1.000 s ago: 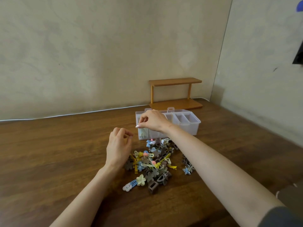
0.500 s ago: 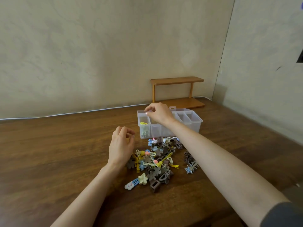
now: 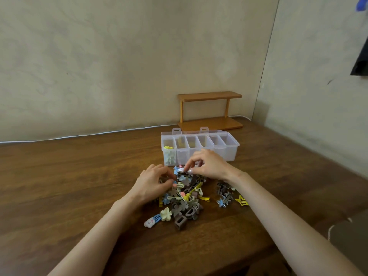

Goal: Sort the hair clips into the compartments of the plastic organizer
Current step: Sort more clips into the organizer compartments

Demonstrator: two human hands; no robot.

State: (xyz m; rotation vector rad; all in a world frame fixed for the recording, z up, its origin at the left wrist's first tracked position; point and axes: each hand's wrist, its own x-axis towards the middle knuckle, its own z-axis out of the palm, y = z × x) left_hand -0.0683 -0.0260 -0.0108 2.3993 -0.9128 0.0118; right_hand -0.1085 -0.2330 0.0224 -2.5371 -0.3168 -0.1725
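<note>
A clear plastic organizer (image 3: 232, 155) with several compartments stands on the table behind a heap of mixed hair clips (image 3: 186, 198). Its leftmost compartment holds yellow and pale green clips (image 3: 169, 156), and yellow pieces show in the compartments beside it. My right hand (image 3: 210, 164) is at the far edge of the heap, thumb and fingers pinched on a small clip (image 3: 182, 170). My left hand (image 3: 152, 184) rests on the heap's left side with curled fingers touching the clips. Whether it holds one is hidden.
A smaller cluster of dark clips (image 3: 225, 193) and a yellow star clip (image 3: 242, 200) lie right of the heap. A cloud clip (image 3: 152, 221), a cream flower (image 3: 166, 214) and a brown square claw (image 3: 180, 222) lie at its near edge. A wooden shelf (image 3: 210, 110) stands behind, against the wall.
My right hand came back from above the organizer's left compartments to the heap's far edge. My left hand moved forward and right into the heap. The camera tilted down slightly.
</note>
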